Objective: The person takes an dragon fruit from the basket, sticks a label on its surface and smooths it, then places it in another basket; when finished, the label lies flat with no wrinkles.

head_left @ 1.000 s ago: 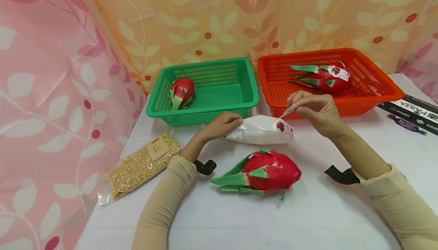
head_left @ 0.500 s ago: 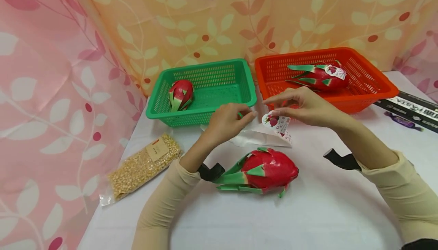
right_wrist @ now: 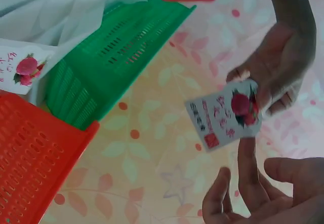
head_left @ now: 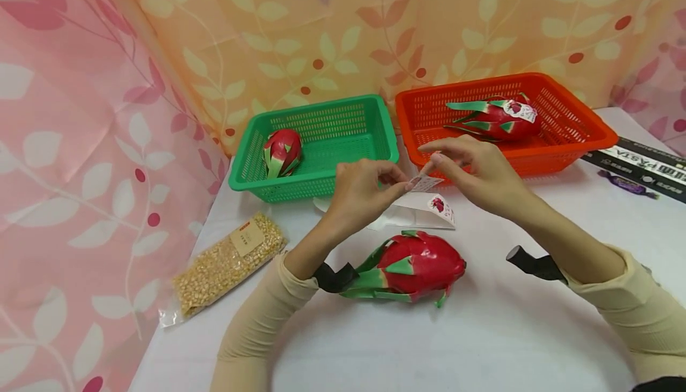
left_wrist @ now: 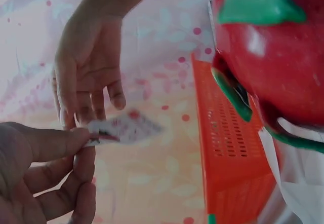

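In the head view my left hand (head_left: 361, 189) pinches a small white sticker (head_left: 427, 183) between thumb and fingers, above the table. The right wrist view shows the sticker's printed face (right_wrist: 223, 113), with a dragon fruit picture and red writing. My right hand (head_left: 482, 171) is just right of it, one fingertip right at the sticker's edge and the thumb apart. Below the hands lies a white sticker sheet (head_left: 407, 217) with another dragon fruit label (head_left: 437, 204) on it. Nearer to me a red dragon fruit (head_left: 423, 264) with green scales lies on its side.
A green basket (head_left: 311, 184) at the back left holds one dragon fruit (head_left: 283, 149). Beside it, a red-orange basket (head_left: 568, 152) holds a dragon fruit with a label (head_left: 511, 119). A bag of corn kernels (head_left: 227, 267) lies left; a black pasta pack (head_left: 640, 165) lies right.
My right hand has peeled the sticker off the sheet and brought it up. My left hand has let go of the sheet, moved right and taken the sticker by its edge.
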The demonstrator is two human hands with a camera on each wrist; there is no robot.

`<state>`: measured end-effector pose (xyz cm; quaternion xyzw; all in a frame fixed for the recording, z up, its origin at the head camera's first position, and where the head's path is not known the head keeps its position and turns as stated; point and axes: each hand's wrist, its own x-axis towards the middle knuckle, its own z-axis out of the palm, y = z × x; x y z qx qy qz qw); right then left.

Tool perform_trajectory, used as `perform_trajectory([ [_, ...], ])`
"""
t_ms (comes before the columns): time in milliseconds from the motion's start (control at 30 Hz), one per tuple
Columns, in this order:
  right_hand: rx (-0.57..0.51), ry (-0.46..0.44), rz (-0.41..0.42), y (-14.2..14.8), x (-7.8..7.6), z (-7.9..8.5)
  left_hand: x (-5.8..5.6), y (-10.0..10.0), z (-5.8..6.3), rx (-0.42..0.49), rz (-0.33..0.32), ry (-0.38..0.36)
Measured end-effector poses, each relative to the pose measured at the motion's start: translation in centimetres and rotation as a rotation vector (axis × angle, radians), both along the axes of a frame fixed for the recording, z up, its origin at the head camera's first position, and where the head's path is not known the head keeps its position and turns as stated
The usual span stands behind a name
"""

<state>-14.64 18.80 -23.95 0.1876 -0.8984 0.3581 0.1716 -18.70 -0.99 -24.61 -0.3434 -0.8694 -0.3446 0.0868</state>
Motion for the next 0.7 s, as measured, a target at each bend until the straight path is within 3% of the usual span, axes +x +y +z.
perform_trajectory([
  [67,-0.041,0.046,-0.047,-0.3,0.4,-0.4,0.2,0.0,0.1,0.016,0.019,0.019],
  [233,-0.12,0.148,-0.074,-0.1,0.5,-1.4,0.3,-0.5,0.2,0.044,0.02,0.006],
  [300,-0.155,0.079,-0.061,0.5,0.1,-1.7,0.4,-0.9,0.3,0.067,0.01,-0.007],
  [433,-0.246,-0.223,0.064,1.6,-0.9,-2.3,0.4,-1.7,0.4,0.156,-0.029,-0.074],
  [500,-0.312,-0.328,0.131,1.9,-1.2,-2.6,0.4,-2.0,0.5,0.196,-0.05,-0.121],
  [600,-0.416,-0.335,0.156,1.8,-1.1,-2.9,0.5,-2.2,0.4,0.24,-0.067,-0.185],
  [700,-0.447,-0.286,0.093,1.6,-0.3,-2.8,0.5,-2.3,0.2,0.276,-0.071,-0.225],
])
